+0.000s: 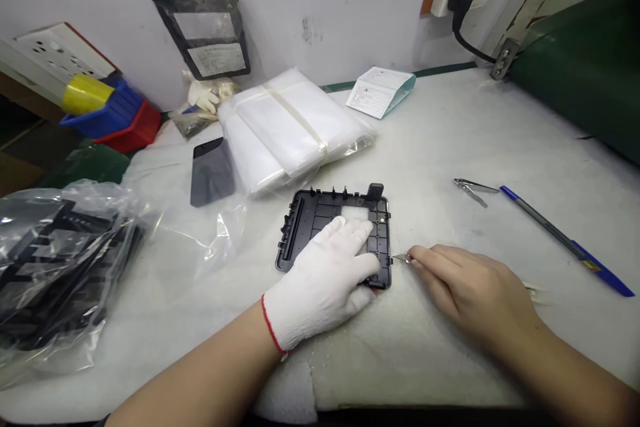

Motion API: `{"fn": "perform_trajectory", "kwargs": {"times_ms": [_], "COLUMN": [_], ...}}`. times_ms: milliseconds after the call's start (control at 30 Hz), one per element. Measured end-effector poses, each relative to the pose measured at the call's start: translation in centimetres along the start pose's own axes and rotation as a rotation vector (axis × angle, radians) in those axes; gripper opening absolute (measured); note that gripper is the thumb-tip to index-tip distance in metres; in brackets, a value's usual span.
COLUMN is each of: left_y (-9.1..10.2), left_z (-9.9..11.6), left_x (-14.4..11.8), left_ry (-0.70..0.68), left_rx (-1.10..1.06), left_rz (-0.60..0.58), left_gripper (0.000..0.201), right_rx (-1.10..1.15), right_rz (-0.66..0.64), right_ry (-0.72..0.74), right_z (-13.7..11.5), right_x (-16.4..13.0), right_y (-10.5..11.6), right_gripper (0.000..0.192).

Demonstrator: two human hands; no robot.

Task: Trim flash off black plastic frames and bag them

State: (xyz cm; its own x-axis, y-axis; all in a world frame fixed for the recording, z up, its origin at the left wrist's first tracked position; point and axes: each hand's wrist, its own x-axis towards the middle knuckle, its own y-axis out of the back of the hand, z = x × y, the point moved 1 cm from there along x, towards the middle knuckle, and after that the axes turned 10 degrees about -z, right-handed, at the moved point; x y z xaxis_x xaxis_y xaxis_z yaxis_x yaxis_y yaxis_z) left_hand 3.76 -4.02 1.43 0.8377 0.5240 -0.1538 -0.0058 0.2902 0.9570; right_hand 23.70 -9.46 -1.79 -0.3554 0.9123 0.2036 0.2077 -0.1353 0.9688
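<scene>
A black plastic panel with ribs and clips along its edges lies flat on the table in front of me. My left hand, in a white knit glove with a red cuff, holds it down, its fingers across the panel's right half and the thumb at the near edge. A rectangular opening shows above the fingertips. My right hand is bare and closed on a small craft knife. The pointed blade is at the panel's right edge, by a clip; most of the handle is hidden in the hand.
Nail clippers and a blue pen lie to the right. Behind are a stack of clear plastic bags, a dark phone and a folded leaflet. Bagged black parts lie left, near stacked bins.
</scene>
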Motion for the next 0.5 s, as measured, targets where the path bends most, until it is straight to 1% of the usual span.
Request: {"fn": "perform_trajectory", "kwargs": {"times_ms": [200, 500], "left_y": [-0.09, 0.17], "left_z": [0.02, 0.05], "left_x": [0.03, 0.24], "left_ry": [-0.004, -0.007], "left_rx": [0.007, 0.013], "left_rz": [0.009, -0.014], "left_gripper": [0.017, 0.013], "right_rx": [-0.012, -0.089], "right_rz": [-0.011, -0.003], "right_ry": [-0.002, 0.011], "right_z": [-0.09, -0.36], "right_x": [0.01, 0.10], "right_y": [0.16, 0.15], "right_gripper": [0.025, 0.026]}}
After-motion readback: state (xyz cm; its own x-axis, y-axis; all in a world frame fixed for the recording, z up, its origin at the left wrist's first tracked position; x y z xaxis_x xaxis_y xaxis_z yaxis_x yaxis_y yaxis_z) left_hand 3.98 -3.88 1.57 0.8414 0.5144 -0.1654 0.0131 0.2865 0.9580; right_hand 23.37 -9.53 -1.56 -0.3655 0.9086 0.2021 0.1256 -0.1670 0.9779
